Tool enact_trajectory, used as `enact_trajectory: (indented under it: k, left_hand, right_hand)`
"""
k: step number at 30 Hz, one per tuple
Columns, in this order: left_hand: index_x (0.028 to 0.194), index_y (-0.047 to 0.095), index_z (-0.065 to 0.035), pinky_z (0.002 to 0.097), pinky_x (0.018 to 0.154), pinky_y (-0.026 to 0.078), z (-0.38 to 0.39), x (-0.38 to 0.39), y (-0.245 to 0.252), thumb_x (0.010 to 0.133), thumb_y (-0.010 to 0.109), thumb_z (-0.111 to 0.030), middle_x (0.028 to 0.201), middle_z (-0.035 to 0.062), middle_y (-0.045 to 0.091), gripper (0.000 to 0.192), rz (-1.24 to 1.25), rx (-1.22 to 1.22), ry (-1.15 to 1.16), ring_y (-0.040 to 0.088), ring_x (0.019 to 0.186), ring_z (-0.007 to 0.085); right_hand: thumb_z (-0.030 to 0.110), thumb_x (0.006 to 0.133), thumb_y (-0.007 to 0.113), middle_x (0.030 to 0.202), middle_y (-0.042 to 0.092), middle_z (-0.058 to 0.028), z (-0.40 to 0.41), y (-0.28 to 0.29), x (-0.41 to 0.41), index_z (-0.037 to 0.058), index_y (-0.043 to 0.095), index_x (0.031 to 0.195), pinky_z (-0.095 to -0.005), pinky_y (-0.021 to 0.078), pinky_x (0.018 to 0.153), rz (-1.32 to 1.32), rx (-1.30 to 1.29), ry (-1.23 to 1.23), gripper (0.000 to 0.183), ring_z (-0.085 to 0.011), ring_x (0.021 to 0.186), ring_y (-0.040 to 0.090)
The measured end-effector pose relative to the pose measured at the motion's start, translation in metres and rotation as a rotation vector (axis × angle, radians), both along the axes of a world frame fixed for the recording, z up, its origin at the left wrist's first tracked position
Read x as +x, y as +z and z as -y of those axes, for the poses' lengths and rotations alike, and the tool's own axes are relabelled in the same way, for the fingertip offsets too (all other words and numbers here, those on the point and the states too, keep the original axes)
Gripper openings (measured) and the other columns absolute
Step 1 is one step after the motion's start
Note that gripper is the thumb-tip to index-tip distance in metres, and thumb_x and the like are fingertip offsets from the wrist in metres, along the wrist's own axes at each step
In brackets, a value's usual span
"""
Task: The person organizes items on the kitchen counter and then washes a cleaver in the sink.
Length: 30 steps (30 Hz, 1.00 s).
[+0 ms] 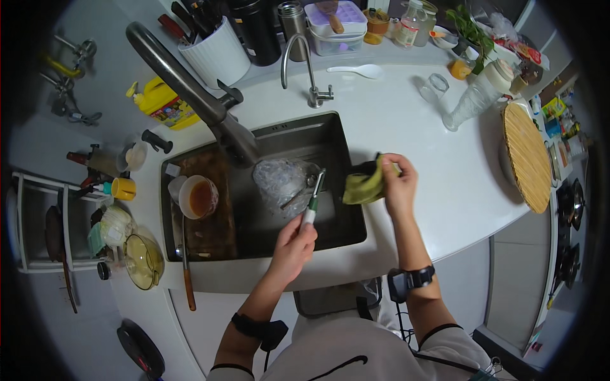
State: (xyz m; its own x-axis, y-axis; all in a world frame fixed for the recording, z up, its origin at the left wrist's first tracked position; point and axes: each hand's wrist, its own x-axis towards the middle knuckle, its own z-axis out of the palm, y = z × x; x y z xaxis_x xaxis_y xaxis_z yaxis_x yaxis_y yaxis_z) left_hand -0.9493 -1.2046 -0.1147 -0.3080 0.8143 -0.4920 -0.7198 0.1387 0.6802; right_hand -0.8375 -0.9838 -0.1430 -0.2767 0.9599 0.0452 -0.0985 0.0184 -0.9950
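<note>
My left hand [294, 245] is closed around the green and white handle of a peeler-like utensil [313, 202], its metal end pointing up over the sink [333, 228]. In my right hand [400, 183] is a yellow-green cloth [364, 186] with a dark part, held by its upper edge at the sink's right rim. A crumpled clear plastic bag [281, 183] lies in the basin, just left of the utensil. The large grey faucet [200, 90] reaches over the basin. A bowl of reddish-brown liquid [200, 197] sits on a brown board [214, 238] at the sink's left.
A wooden-handled utensil [187, 281] sticks out over the sink's front edge. Behind stand a small faucet [312, 81], a white spoon [357, 71] and a yellow bottle [164, 105]. Rightward are a glass jar [434, 87], a glass bottle [476, 97] and a round woven lid [524, 157].
</note>
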Motion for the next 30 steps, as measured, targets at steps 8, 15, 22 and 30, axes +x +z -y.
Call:
enact_trajectory:
  k: [8, 15, 22, 30]
  left_hand:
    - [0.143, 0.018, 0.0040, 0.0388, 0.091, 0.042, -0.076, 0.052, -0.038, 0.092, 0.050, -0.015, 0.119, 0.0276, 0.049, 0.063, -1.007, 0.073, -0.266, 0.054, 0.104, 0.0365]
    - [0.140, 0.014, 0.0094, 0.0439, 0.093, 0.042, -0.117, 0.080, -0.074, 0.082, 0.052, -0.002, 0.121, 0.0303, 0.042, 0.070, -1.332, 0.167, -0.372, 0.049, 0.107, 0.0444]
    - [0.137, 0.027, 0.0071, 0.0391, 0.086, 0.047, -0.114, 0.079, -0.059, 0.079, 0.053, 0.005, 0.121, 0.0253, 0.044, 0.064, -1.202, 0.220, -0.462, 0.056, 0.099, 0.0358]
    - [0.134, 0.041, -0.0048, 0.0251, 0.071, 0.050, -0.061, 0.039, -0.060, 0.088, 0.052, 0.001, 0.123, 0.0115, 0.052, 0.048, -0.847, 0.032, -0.383, 0.062, 0.088, 0.0145]
  right_hand:
    - [0.009, 0.088, 0.061, 0.085, 0.062, -0.0035, -0.036, 0.051, 0.098, -0.0004, 0.062, 0.092, -0.0240, 0.0461, 0.070, 0.029, 0.061, -0.161, 0.010, -0.0101, 0.075, 0.055]
    - [0.040, 0.062, 0.079, 0.136, 0.043, -0.0168, 0.014, -0.008, 0.132, 0.0132, 0.060, 0.118, -0.0575, 0.0293, 0.101, 1.183, 0.627, 0.076, 0.065, -0.0486, 0.123, 0.033]
    - [0.003, 0.067, 0.071, 0.119, 0.056, -0.0149, -0.003, -0.029, 0.145, 0.0050, 0.063, 0.095, -0.0471, 0.0416, 0.094, 0.915, 0.745, -0.002, 0.029, -0.0401, 0.110, 0.049]
    - [0.004, 0.089, 0.055, 0.120, 0.055, -0.0160, -0.082, -0.040, 0.233, -0.0016, 0.054, 0.112, -0.0363, 0.0402, 0.098, 0.588, 0.494, -0.189, 0.024, -0.0266, 0.114, 0.052]
